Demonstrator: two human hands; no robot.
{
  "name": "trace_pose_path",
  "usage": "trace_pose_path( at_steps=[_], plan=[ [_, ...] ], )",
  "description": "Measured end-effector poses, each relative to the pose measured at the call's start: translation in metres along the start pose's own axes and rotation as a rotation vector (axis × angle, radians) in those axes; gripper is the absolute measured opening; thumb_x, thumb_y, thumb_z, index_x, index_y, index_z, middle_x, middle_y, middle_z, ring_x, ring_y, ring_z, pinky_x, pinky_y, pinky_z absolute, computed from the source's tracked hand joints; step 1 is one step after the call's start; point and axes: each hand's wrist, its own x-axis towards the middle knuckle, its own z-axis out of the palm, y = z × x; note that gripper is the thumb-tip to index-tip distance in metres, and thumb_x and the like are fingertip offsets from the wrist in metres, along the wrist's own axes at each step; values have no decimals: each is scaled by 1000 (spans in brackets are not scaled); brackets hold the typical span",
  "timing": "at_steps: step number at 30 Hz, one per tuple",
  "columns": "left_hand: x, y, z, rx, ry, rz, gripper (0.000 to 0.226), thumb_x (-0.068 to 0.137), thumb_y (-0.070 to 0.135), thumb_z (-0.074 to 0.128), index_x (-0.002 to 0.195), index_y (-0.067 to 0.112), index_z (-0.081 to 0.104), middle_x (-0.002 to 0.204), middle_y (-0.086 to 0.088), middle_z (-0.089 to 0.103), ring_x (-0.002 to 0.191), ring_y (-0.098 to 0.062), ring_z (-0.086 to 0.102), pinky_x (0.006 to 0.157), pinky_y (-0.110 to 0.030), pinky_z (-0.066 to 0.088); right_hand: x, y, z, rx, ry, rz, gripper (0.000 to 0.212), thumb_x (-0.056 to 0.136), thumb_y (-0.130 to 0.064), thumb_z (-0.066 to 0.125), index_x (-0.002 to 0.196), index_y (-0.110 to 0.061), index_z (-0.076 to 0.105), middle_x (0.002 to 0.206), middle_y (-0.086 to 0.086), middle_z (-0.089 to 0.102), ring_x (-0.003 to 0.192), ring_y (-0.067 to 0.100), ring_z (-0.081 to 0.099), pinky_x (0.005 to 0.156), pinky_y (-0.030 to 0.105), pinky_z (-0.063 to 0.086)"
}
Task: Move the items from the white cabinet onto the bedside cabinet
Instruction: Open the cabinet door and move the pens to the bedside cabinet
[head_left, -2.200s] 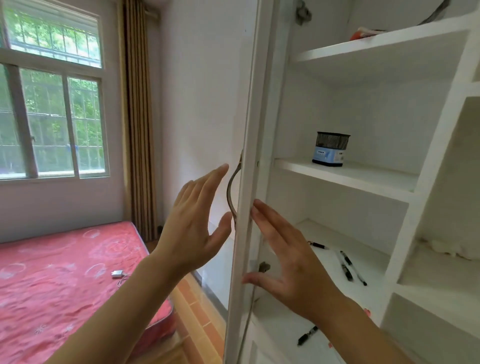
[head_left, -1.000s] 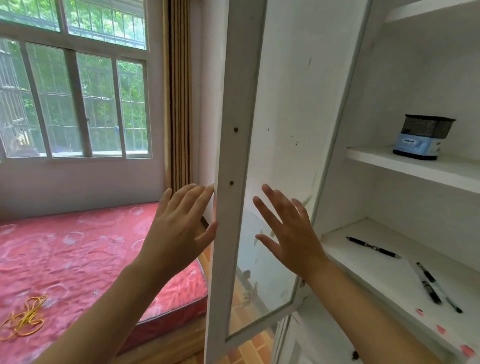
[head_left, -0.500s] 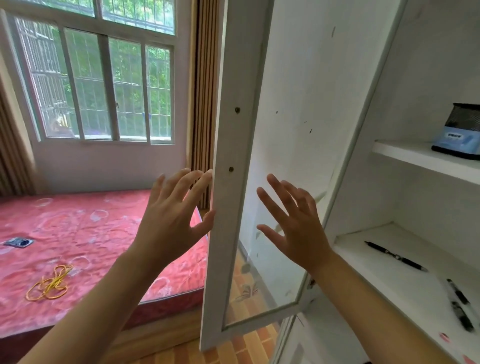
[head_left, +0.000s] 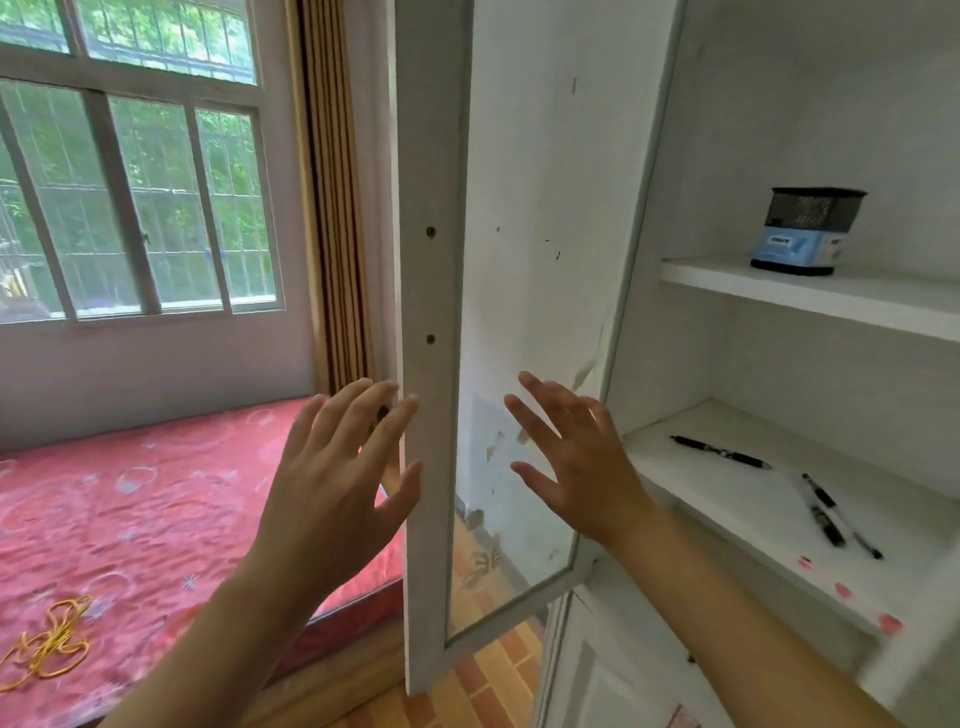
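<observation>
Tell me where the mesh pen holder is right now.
In the head view, the mesh pen holder stands at upper right on the white cabinet's middle shelf, one shelf above the black pens.

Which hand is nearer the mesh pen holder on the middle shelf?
Right. The right hand is raised open inside the open glass door, left of and below the mesh pen holder. The left hand is beyond the door's frame, farther away.

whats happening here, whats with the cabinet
A person stands at the white cabinet with its glass door swung open. The left hand and right hand are spread either side of the door's edge, holding nothing. Three pens on one shelf and a mesh pen holder above sit untouched.
</observation>
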Motion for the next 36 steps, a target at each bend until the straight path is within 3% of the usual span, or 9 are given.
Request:
trace_pose_path(
  at_steps=[7,12,19,22,25,32,36],
  plan=[
    [-23,30,11,-142,-119,115,52,99,43,48,138,11,60,143,-15,56,134,-36,51,109,-56,42,-84,-7,-30,49,-187,239,61,102,-49,40,158,-24,35,169,-3,24,153,20,27,124,49,25],
    [-35,58,35,-242,-261,136,51,98,42,53,140,15,58,149,-11,53,137,-33,48,109,-53,41,-141,-9,-50,14,-297,340,57,102,-47,43,154,-24,42,165,0,33,149,22,32,120,47,27],
    [-47,110,74,-302,-418,134,53,99,47,42,143,20,53,151,-7,51,140,-32,47,111,-58,43,-205,5,-64,38,-385,480,56,100,-46,42,152,-25,44,164,-2,33,146,21,34,116,49,34],
    [-49,132,93,-304,-469,130,53,100,49,40,144,21,52,152,-6,50,141,-32,45,113,-58,39,-229,16,-61,60,-419,520,56,101,-47,40,152,-25,44,165,-3,30,146,18,34,118,46,30],
    [-50,158,112,-340,-486,109,48,99,43,52,140,20,56,149,-8,53,138,-34,48,111,-58,42,-254,31,-53,83,-451,554,54,102,-48,39,150,-25,46,164,-5,31,144,18,37,117,45,31],
    [-64,221,161,-330,-597,103,49,100,46,49,142,20,53,147,-5,54,137,-29,49,113,-53,41,-314,55,-22,162,-600,591,59,102,-49,35,155,-24,40,167,-1,26,151,19,26,123,43,25],
    [-78,248,185,-319,-699,105,52,100,48,47,145,22,49,149,-3,53,140,-28,47,115,-53,39,-336,64,-4,225,-656,608,59,101,-45,31,154,-22,41,166,1,30,148,21,32,119,41,32]
  ],
)
